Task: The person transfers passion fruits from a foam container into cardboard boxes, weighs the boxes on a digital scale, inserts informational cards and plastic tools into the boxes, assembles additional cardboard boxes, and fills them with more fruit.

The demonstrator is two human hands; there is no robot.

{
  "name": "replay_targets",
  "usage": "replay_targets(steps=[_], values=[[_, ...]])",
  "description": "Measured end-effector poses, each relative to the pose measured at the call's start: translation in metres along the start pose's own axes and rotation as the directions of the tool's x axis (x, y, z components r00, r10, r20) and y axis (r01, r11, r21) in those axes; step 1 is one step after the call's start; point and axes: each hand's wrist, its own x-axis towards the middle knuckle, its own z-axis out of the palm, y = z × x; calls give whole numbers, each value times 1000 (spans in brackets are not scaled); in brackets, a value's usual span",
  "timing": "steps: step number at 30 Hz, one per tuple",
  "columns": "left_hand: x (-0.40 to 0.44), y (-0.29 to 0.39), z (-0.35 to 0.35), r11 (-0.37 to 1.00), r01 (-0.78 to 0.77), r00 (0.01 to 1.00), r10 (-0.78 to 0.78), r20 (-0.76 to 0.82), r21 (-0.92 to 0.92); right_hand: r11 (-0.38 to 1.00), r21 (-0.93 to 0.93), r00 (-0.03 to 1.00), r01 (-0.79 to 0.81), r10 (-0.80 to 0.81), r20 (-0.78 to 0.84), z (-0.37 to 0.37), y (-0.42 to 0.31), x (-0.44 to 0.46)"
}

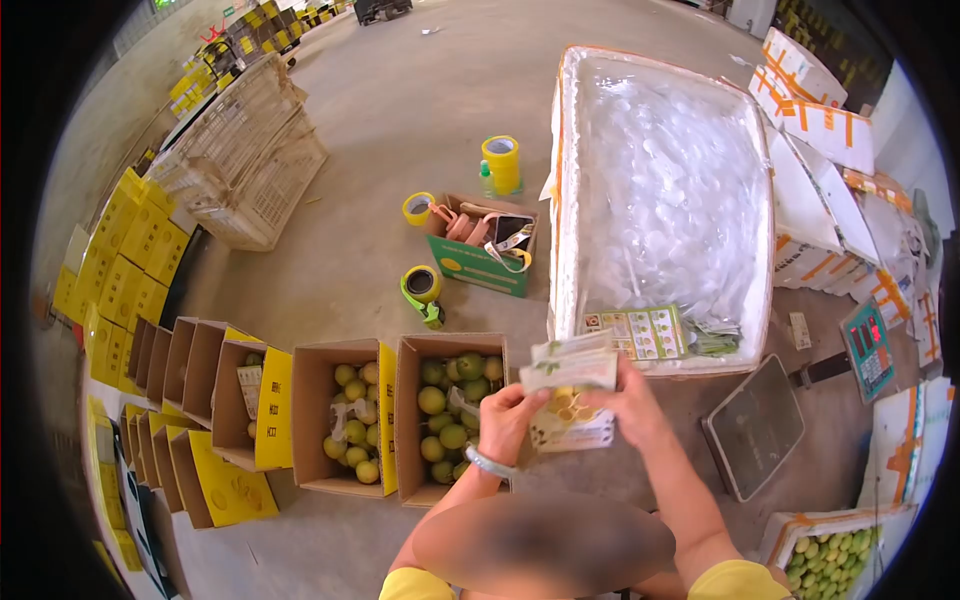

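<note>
Several printed leaflets (572, 369), held up by the near end of the foam box (563, 200) | left hand (506, 416): thumb and fingers pinching one side | right hand (636, 400): fingers gripping the other | fruit cartons (308, 420) over on the left, scale (755, 430) across to the right

floor (430, 95): grey-brown, smooth, faintly marked; right-hand wall (910, 130): pale, whitish; light: bright, diffuse

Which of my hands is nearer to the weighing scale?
Your right. The right hand is to the left of the weighing scale, apart from it; the left hand is farther off, on the opposite side of the leaflets both hold.
</note>
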Motion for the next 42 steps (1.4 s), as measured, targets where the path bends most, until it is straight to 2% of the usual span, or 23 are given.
replay_targets(steps=[2,3,5,6,8,10,12,15,21,23,24,25,27,28,30,31,32,33,35,37,38,40,42], values=[[-19,7,-14,996,87,996,-87,-2,36,999,16,999,-31,30,44,3,27,-9],[-25,2,-29,982,185,982,-184,44,-33,997,38,997,-71,70,24,6,32,-13],[-39,7,-42,953,242,967,-223,120,-181,991,50,992,-121,119,52,8,41,-18],[-45,10,-48,963,216,975,-203,92,-160,984,60,982,-170,164,96,12,47,-18],[-53,10,-75,989,141,990,-141,15,39,975,102,969,-200,181,167,31,50,-18],[-67,34,-85,1000,22,998,-21,-52,3,973,71,952,-220,198,234,61,55,-17],[-75,42,-108,997,-68,990,71,-125,27,960,139,951,-243,208,228,87,61,-15],[-84,69,-139,987,-110,955,138,-261,121,953,173,948,-248,202,246,130,81,-8],[-87,84,-196,979,-179,887,202,-416,95,958,172,954,-231,188,235,174,99,2],[-75,79,-228,938,-168,832,300,-467,304,977,125,973,-170,147,179,171,97,3],[-67,78,-249,731,26,785,408,-467,682,978,120,975,-168,147,169,166,99,5],[-64,85,-264,137,366,833,392,-390,920,987,97,982,-125,109,155,160,102,6],[-63,66,-275,-186,399,771,598,-219,898,994,73,989,-76,66,136,154,101,5],[-60,66,-265,-229,265,699,715,-23,937,998,54,993,-44,37,114,154,96,4],[-58,60,-225,115,-13,680,729,-76,993,999,33,997,-16,14,76,151,94,3],[-63,62,-194,592,-34,839,455,-299,805,1000,8,997,-3,3,83,149,93,3],[-59,39,-190,809,-195,911,359,-203,555,1000,-16,995,14,-13,95,148,93,5],[-60,37,-170,981,-104,976,133,-173,167,1000,-20,996,17,-15,92,146,91,5],[-53,27,-160,936,-88,974,152,-166,341,993,-105,996,55,-47,75,140,86,6],[-40,12,-156,936,-127,957,202,-208,327,992,-82,995,98,-96,33,118,80,13],[-36,11,-155,894,-96,944,221,-243,438,998,-30,998,63,-63,-13,101,72,19],[-35,13,-148,811,-28,925,243,-291,585,985,-12,978,172,-173,-119,66,40,34],[-36,27,-138,449,43,952,254,-174,892,943,37,913,330,-309,-268,14,22,64]])
